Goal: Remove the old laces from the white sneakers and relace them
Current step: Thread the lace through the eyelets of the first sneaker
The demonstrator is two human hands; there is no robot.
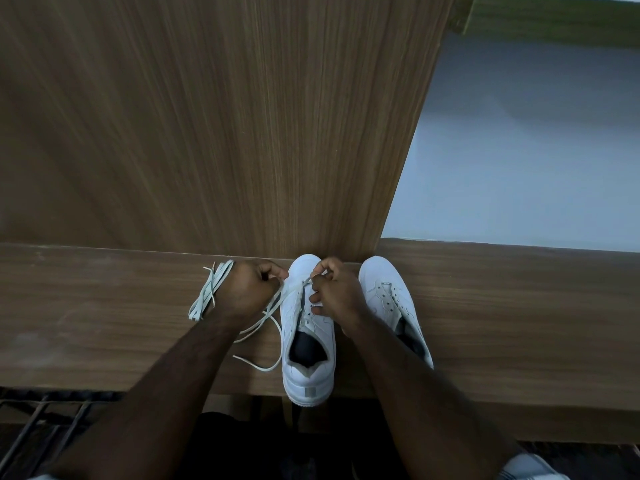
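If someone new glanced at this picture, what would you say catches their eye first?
Two white low-top sneakers stand side by side on the brown wooden shelf, toes to the back panel. The left hand and right hand pinch a white lace over the left sneaker; a bundled spare lace lies left.

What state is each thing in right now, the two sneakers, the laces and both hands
Left sneaker: upright on the shelf, being laced near the toe.
Right sneaker: upright, eyelets bare, no lace.
Lace in work: loose tails trailing left.
Spare lace bundle: folded, lying idle.
Left hand: pinching the lace.
Right hand: pinching the lace over the toe.
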